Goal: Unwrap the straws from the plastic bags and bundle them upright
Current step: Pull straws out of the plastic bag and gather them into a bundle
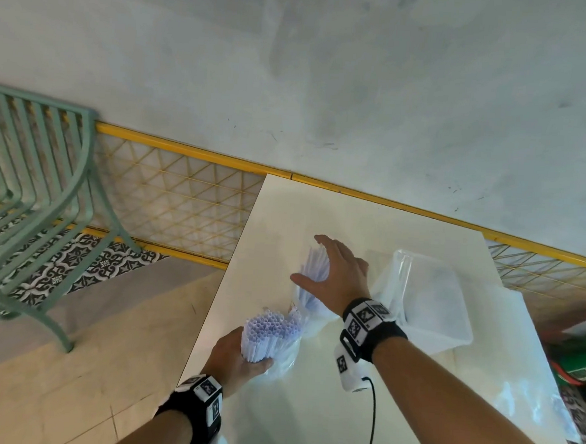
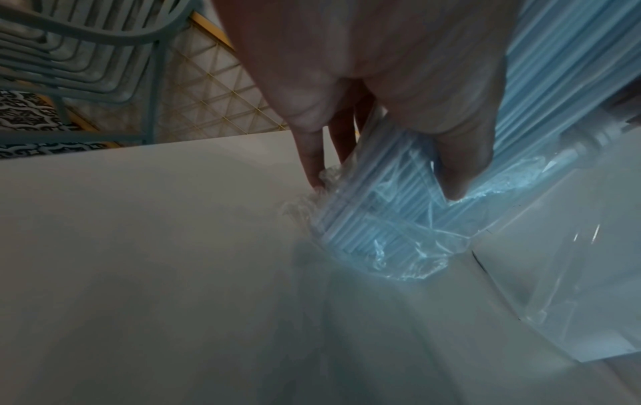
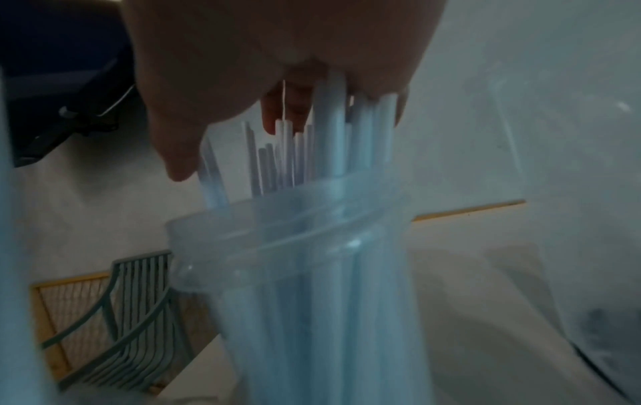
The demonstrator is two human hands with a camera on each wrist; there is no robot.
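On the white table [image 1: 320, 206], my left hand [image 1: 246, 352] grips a bundle of white straws [image 1: 266, 330] standing nearly upright. A crumpled clear plastic bag [image 1: 285, 355] is pushed down around their lower ends. The left wrist view shows my left hand [image 2: 381, 175], thumb and fingers wrapped round those straws [image 2: 374, 219], over the bag [image 2: 416, 260] on the table. Further back, my right hand [image 1: 329, 272] hovers with spread fingers over a second bunch of straws [image 1: 316, 268]. In the right wrist view my right hand [image 3: 277, 131] touches their tips [image 3: 333, 142], which poke out of a clear bag [image 3: 295, 233].
A clear plastic container [image 1: 434, 299] lies on the table to the right of my right hand, on a large clear plastic sheet [image 1: 516, 355]. A green metal chair [image 1: 29, 188] stands left of the table. A wall with a yellow mesh panel [image 1: 184, 187] is behind.
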